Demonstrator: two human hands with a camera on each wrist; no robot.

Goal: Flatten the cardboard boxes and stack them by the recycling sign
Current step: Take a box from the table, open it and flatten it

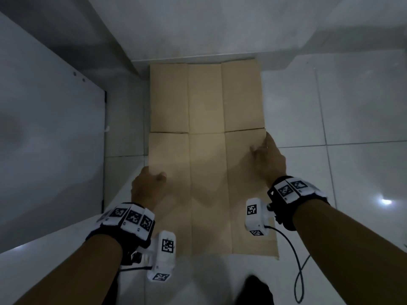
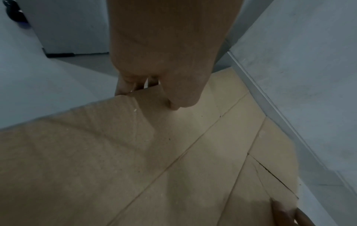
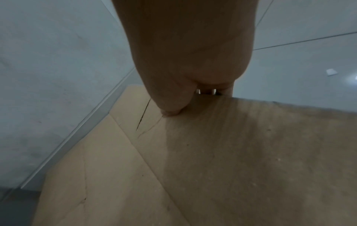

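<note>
A flattened brown cardboard box (image 1: 207, 133) lies spread over the white tiled floor, its far end against the wall. Fold lines divide it into panels. My left hand (image 1: 147, 183) grips its left edge, thumb on top and fingers under, as the left wrist view shows (image 2: 152, 91). My right hand (image 1: 264, 155) grips the right edge the same way, thumb pressed on the top face (image 3: 172, 111). The cardboard (image 2: 115, 152) near both hands is raised slightly off the floor. No recycling sign is in view.
A pale wall (image 1: 220, 25) with a skirting strip runs across the far end. A large white panel or door (image 1: 48, 128) stands at the left. White floor tiles (image 1: 341, 119) spread to the right. A black cable (image 1: 297, 260) hangs from my right wrist.
</note>
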